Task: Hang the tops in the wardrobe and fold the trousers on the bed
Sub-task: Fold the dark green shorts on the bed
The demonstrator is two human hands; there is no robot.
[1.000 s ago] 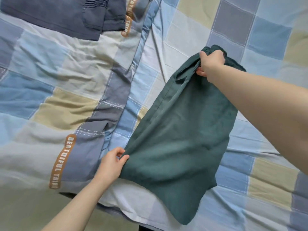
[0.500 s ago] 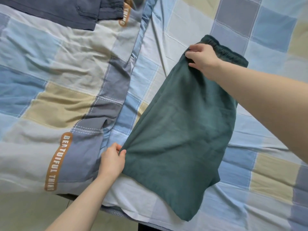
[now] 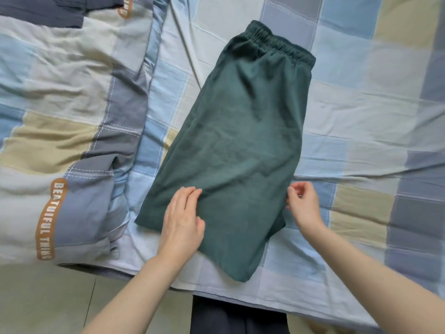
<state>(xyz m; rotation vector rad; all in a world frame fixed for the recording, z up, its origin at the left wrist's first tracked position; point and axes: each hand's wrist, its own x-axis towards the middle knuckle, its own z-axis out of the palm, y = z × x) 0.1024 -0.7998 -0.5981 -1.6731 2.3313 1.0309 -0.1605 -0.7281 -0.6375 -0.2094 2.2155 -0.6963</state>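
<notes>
From the head camera, one pair of green trousers (image 3: pixel 240 145) lies flat on the bed (image 3: pixel 361 104), folded lengthwise, its waistband at the end far from both hands. Two hands show. The left hand (image 3: pixel 183 220) rests on the near part of the cloth, its grip open with fingers straight. The right hand (image 3: pixel 304 203) sits at the cloth's right edge, fingers loosely curled; whether it pinches the cloth cannot be told. One quilt (image 3: pixel 72 104) lies left of the left hand, and one dark garment (image 3: pixel 48 10) lies far beyond it.
</notes>
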